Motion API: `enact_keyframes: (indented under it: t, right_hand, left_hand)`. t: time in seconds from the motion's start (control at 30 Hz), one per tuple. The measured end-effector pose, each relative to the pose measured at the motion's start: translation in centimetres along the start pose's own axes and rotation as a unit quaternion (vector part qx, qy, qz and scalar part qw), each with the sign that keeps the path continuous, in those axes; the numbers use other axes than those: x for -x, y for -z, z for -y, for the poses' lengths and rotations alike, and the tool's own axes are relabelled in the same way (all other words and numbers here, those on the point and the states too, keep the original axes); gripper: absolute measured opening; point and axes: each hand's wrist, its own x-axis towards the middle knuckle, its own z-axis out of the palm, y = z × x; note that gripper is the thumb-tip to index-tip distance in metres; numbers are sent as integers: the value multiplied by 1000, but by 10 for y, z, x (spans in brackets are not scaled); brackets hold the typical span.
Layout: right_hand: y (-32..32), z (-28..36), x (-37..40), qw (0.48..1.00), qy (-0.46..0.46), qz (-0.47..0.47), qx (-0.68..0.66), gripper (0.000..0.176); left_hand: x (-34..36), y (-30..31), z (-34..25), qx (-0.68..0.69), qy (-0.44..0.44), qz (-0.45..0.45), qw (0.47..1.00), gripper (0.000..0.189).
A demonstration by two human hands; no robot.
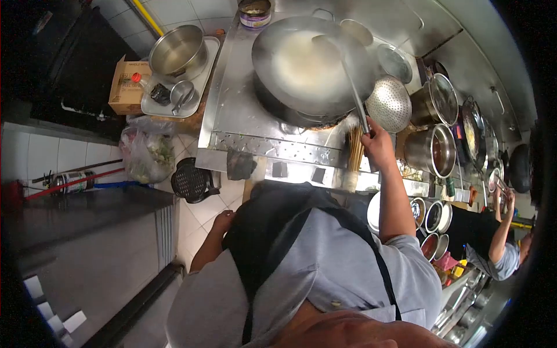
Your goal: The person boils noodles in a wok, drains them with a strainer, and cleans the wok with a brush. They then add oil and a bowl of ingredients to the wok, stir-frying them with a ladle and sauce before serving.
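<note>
My right hand (378, 145) is closed around the end of a long metal handle. It belongs to a ladle (355, 93), whose head dips into whitish liquid (304, 64) in a large wok (272, 90). Steam blurs the wok's contents. The wok rests on a steel stove (232, 104). Close to my right hand are a perforated strainer (389, 105) and a bundle of thin bamboo sticks, like a wok brush (355, 152). My left hand (224, 221) hangs low beside my dark apron (272, 232), away from the stove; its fingers are mostly hidden.
Left of the stove, a tray (152, 107) bears a metal pot (188, 49), a bottle and a small dipper. A black stool (194, 181) stands on the floor. Metal pots (432, 152) line the right side. Another person (505, 255) works at the far right.
</note>
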Motion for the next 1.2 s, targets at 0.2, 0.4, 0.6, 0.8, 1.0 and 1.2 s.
enact_keyframes:
  t: [0.2, 0.4, 0.6, 0.8, 1.0, 1.2]
  right_hand:
    - [-9, 3, -17, 992, -62, 12, -112, 60]
    - [-17, 3, 5, 846, -150, 161, -485, 43]
    - [-11, 26, 42, 714, -172, 199, -649, 48]
    - [11, 43, 75, 618, -145, 217, -742, 57]
    - [37, 58, 90, 760, -106, 165, -620, 42]
    - [48, 70, 87, 918, -47, 105, -379, 62]
  left_hand:
    - [3, -14, 27, 13, 7, -3, 1000, 49]
    - [3, -11, 30, 39, -31, 4, 999, 50]
    - [3, 2, 3, -6, 13, -8, 1000, 49]
    - [-11, 4, 6, -36, -28, 3, 999, 53]
    - [3, 6, -13, 42, 34, 17, 998, 52]
    - [-7, 5, 1, -21, -9, 10, 1000, 57]
